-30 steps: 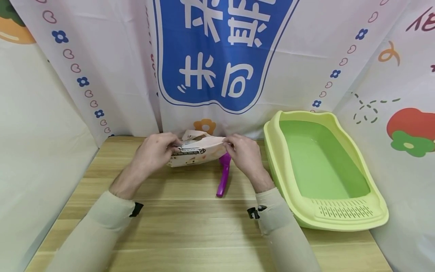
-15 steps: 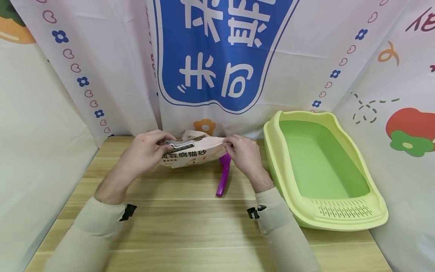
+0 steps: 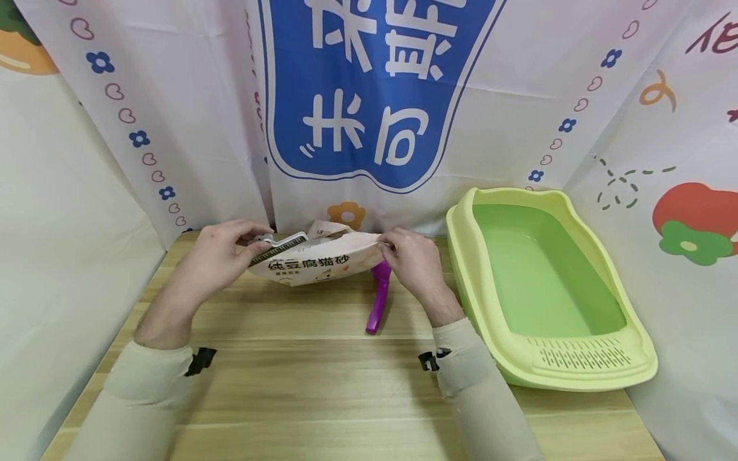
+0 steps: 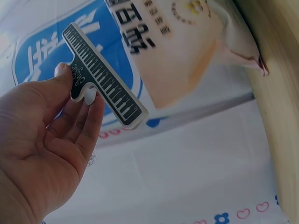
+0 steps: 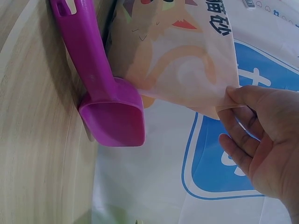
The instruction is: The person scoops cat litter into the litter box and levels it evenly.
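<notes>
My left hand (image 3: 216, 259) pinches a piano-key-patterned bag clip (image 4: 103, 77) by its handles, between thumb and fingers. In the left wrist view the clip is apart from the cat litter bag (image 4: 187, 60). The head view shows it overlapping the left part of the bag's top edge. That pale pink bag (image 3: 331, 261) stands at the back of the table, its top slightly gaping. With thumb and forefinger, my right hand (image 5: 268, 126) pinches the bag's upper right corner. A purple scoop (image 5: 96, 65) leans by the bag's front, handle toward me.
On the right stands a light green litter box (image 3: 461, 256) with a slotted front ledge (image 3: 582, 357). A printed white cloth (image 3: 219, 128) hangs right behind the bag. Wooden tabletop (image 3: 323, 384) stretches in front of the bag and scoop.
My left hand has moved left along the bag's top with the clip, uncovering the black lettering on the bag's front. The right hand has stayed at its corner.
</notes>
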`<state>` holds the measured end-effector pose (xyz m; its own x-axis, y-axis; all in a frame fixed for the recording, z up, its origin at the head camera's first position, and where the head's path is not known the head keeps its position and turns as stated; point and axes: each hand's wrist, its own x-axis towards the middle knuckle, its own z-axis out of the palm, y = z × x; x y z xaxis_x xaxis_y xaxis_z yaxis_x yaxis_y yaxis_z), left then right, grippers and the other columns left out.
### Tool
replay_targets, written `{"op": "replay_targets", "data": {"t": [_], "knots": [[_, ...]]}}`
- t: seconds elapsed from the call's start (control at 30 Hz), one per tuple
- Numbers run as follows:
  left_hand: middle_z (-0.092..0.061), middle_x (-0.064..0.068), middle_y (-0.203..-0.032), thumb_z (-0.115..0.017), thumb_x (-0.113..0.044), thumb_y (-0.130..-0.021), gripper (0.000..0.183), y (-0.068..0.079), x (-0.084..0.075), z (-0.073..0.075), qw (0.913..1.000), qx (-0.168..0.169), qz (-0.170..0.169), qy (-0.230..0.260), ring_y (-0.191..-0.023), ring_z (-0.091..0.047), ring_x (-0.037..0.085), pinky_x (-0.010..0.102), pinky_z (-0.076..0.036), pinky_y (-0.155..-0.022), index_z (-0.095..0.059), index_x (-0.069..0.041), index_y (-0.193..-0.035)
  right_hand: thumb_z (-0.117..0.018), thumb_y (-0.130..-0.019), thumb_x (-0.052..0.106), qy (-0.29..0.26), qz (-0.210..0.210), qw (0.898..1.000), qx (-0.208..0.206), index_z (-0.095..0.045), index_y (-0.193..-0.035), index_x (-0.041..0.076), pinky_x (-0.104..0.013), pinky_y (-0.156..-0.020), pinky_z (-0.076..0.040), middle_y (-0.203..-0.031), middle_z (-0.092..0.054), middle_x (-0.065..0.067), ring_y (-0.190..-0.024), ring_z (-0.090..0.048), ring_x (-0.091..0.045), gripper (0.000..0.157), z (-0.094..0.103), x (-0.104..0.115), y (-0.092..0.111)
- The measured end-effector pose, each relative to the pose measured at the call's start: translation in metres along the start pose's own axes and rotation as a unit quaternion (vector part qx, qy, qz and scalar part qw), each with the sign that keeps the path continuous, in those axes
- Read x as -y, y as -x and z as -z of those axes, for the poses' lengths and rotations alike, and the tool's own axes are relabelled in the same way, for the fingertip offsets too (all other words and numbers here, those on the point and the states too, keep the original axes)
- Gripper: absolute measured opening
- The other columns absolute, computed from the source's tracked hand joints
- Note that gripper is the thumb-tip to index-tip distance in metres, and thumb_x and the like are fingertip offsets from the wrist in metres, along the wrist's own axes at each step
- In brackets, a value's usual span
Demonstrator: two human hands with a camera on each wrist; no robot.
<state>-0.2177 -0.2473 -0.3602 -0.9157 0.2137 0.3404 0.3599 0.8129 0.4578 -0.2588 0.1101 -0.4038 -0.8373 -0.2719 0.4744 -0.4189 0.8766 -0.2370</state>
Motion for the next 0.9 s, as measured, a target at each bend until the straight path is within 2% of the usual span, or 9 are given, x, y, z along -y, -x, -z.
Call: {"op": "replay_targets", "data": {"t": [0.23,0.47,0.63,0.9], "knots": [[-0.077,0.014,-0.123,-0.068,-0.027,-0.104,0.026,0.0,0.025,0.009,0.9993,-0.01,0.036,0.007,-0.109,-0.074,0.037,0.057,-0.057,-0.093,-0.074,-0.015,-0.127,-0.073,-0.1,0.031,0.003,0.003,1.0,0.001,-0.08,-0.103,0.027,-0.042,-0.071,-0.06,-0.099,-0.079,0.011,-0.086,-0.077,-0.016,0.009,0.0,0.0,0.0],[-0.074,0.02,-0.127,-0.065,-0.028,-0.106,0.031,-0.004,0.054,0.011,0.997,0.003,0.074,0.022,-0.113,-0.07,0.04,0.06,-0.055,-0.096,-0.07,-0.011,-0.131,-0.073,-0.1,0.031,0.001,0.002,1.0,0.002,-0.08,-0.103,0.027,-0.042,-0.07,-0.059,-0.096,-0.078,0.011,-0.084,-0.076,-0.016,0.009,-0.001,0.0,0.001],[-0.072,0.024,-0.128,-0.062,-0.031,-0.107,0.034,-0.007,0.073,0.008,0.9954,0.016,0.094,0.006,-0.115,-0.068,0.043,0.063,-0.053,-0.098,-0.068,-0.01,-0.133,-0.073,-0.1,0.031,0.002,0.005,1.0,0.002,-0.08,-0.102,0.027,-0.042,-0.07,-0.059,-0.095,-0.078,0.012,-0.084,-0.075,-0.015,0.008,-0.001,0.0,0.001],[-0.072,0.028,-0.122,-0.062,-0.03,-0.107,0.032,-0.01,0.103,-0.004,0.9922,0.033,0.119,-0.02,-0.112,-0.069,0.046,0.064,-0.053,-0.096,-0.07,-0.006,-0.127,-0.073,-0.1,0.031,0.003,0.011,1.0,-0.002,-0.08,-0.102,0.027,-0.041,-0.07,-0.06,-0.095,-0.078,0.011,-0.084,-0.076,-0.015,0.008,-0.002,-0.001,0.001]]}}
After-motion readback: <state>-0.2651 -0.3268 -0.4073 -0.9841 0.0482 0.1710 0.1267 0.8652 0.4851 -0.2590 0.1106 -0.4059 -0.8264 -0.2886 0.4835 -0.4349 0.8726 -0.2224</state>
